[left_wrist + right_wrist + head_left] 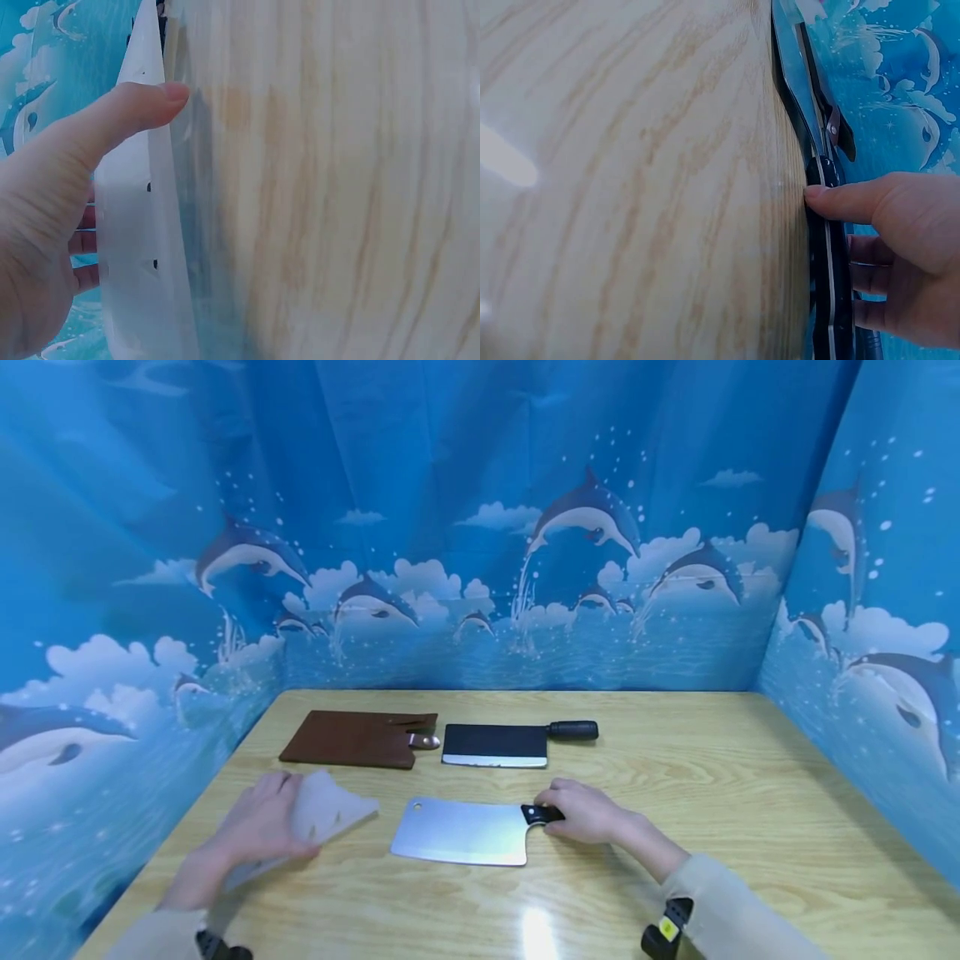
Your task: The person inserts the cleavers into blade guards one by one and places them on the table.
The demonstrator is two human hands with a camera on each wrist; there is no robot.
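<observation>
A blue dolphin-print curtain closes off the far, left and right sides around a wood-grain table. In the middle of the table is a silver cleaver, its broad blade to the left and its black handle to the right. Left of it, well apart, a translucent white blade sheath is held tilted; whether its lower edge touches the table, I cannot tell. Farther off on the left lies a brown leather sheath, and just beside its right end lies a black-bladed cleaver, bright edge on the near side, handle pointing right. The left hand pinches the white sheath, thumb on one face and fingers behind the other. The right hand grips the silver cleaver's handle between thumb and fingers. Smallest are a round metal snap on the leather sheath's strap and a hole in the silver blade's far left corner
</observation>
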